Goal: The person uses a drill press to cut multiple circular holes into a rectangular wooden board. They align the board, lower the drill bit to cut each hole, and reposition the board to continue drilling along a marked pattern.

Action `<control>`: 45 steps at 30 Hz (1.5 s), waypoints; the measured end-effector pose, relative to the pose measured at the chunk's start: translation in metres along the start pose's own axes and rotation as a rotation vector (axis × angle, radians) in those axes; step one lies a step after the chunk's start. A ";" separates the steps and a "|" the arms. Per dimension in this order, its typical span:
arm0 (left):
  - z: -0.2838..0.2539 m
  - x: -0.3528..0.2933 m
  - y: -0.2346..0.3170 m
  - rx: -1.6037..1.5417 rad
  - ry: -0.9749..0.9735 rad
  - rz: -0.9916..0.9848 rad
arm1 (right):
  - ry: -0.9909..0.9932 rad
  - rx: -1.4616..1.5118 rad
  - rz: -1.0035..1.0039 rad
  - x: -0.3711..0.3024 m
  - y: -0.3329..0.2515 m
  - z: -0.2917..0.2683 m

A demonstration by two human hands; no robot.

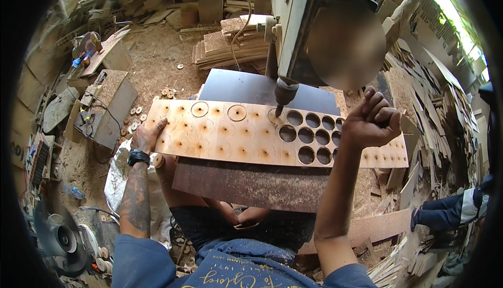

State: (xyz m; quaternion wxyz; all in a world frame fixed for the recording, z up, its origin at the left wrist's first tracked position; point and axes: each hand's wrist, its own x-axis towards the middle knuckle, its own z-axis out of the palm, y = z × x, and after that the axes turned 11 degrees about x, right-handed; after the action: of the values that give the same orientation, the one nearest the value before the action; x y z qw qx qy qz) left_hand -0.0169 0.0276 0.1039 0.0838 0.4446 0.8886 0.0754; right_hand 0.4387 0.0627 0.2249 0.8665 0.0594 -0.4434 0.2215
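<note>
A long plywood board (209,137) lies across the machine's table, marked with circles and scorched drill holes. Several round openings are cut through it right of the middle. My left hand (148,135) grips the board's left end, thumb on top, with a dark watch on the wrist. My right hand (371,118) is raised above the board's right part, fingers curled closed; what they hold, if anything, is hidden. Between the hands, the drill press chuck (285,92) points down, its bit at a circle beside the cut openings. My right forearm hides part of the board.
The drill press head (298,21) rises over the board. Stacked wooden boards (225,47) stand behind it, and wood strips (435,110) lean at the right. A fan (60,238) is at the lower left. Another person's leg (443,212) shows at the right.
</note>
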 end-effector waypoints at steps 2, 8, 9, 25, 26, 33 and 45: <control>-0.005 -0.004 0.003 -0.016 -0.023 0.005 | -0.002 0.023 -0.003 -0.003 0.001 -0.001; -0.011 -0.009 0.007 -0.030 -0.031 0.002 | 0.048 0.065 -0.013 -0.008 0.002 -0.001; -0.010 -0.009 0.006 -0.031 -0.026 0.014 | 0.052 0.063 -0.012 -0.008 0.002 -0.001; 0.011 0.000 -0.013 -0.003 0.022 0.047 | 0.162 -0.143 0.049 0.035 0.000 0.039; 0.013 0.003 -0.014 0.008 0.016 0.044 | 0.079 -0.119 0.094 0.051 0.002 0.044; 0.023 0.009 -0.026 -0.066 0.001 0.083 | 0.005 -0.594 0.675 0.210 0.091 0.072; -0.032 0.180 -0.238 -0.020 0.107 -0.338 | -0.020 -0.764 0.548 0.255 0.128 0.017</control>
State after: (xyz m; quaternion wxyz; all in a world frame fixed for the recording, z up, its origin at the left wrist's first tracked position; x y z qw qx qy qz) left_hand -0.3149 0.0286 0.0703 0.0524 0.2833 0.9531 0.0925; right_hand 0.4997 0.2563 0.4260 0.7314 -0.3810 -0.5010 0.2625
